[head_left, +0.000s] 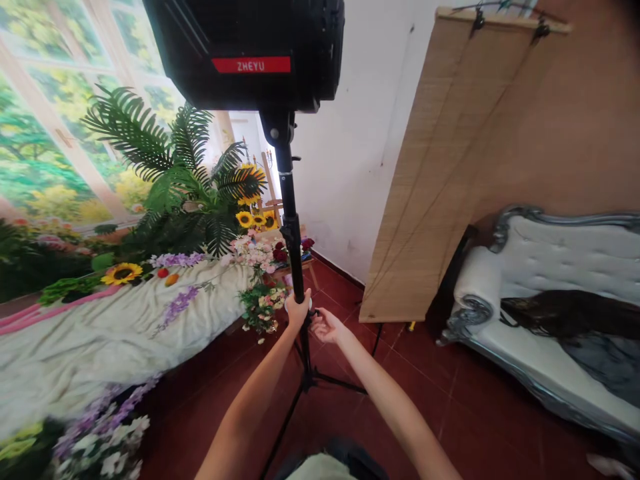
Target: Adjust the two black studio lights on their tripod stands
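Observation:
A black light stand pole (291,220) rises from tripod legs (320,381) on the red tile floor and carries a black studio light (250,50) with a red "ZHEYU" label at the top. My left hand (297,309) is wrapped around the pole low down, near a clamp. My right hand (326,325) hovers just right of the pole at the same height, fingers curled and apart, holding nothing that I can see.
A white draped platform (100,333) with artificial flowers, sunflowers and palm fronds (170,180) fills the left. A bamboo blind (440,173) leans on the wall to the right. A white tufted sofa (550,280) with dark cloth stands at far right.

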`<state>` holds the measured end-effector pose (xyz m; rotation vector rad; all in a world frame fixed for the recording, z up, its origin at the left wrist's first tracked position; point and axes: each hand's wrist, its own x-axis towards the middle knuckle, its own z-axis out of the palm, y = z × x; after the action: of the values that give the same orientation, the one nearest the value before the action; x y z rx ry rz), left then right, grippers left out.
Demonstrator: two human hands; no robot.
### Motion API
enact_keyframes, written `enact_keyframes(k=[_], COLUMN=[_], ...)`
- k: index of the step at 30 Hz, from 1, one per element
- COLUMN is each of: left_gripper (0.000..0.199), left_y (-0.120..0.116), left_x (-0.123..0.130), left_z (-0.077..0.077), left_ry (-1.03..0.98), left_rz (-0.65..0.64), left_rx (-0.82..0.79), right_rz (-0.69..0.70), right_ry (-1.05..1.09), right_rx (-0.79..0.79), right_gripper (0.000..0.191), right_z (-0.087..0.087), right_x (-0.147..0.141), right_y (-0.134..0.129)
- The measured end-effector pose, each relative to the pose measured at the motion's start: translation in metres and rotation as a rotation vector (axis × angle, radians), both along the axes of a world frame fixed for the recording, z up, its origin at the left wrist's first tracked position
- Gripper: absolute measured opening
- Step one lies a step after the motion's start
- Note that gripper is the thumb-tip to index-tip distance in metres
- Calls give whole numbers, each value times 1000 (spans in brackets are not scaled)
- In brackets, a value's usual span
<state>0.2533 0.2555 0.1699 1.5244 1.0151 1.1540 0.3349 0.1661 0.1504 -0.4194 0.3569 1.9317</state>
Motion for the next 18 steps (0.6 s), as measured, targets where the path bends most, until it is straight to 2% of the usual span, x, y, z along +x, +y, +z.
enact_keyframes(k=[4,7,12,17,18], left_gripper=[37,37,36,37,37], left_y=[5,5,6,6,5], left_x=[6,9,12,11,11], left_z=[-4,-6,-7,-5,-5], left_ry=[-38,-56,-64,-73,-73], left_rz=[34,95,127,136,135], left_rx=[47,68,89,96,92], right_rz=[21,43,2,-157,-154], right_ry=[36,-130,-934,-2018,-2142], right_rx=[13,62,205,466,495], right_gripper=[27,26,21,9,12], right_z=[-2,-3,-2,3,3], right_x=[7,10,10,16,17], right_y=[1,4,3,-15,-18])
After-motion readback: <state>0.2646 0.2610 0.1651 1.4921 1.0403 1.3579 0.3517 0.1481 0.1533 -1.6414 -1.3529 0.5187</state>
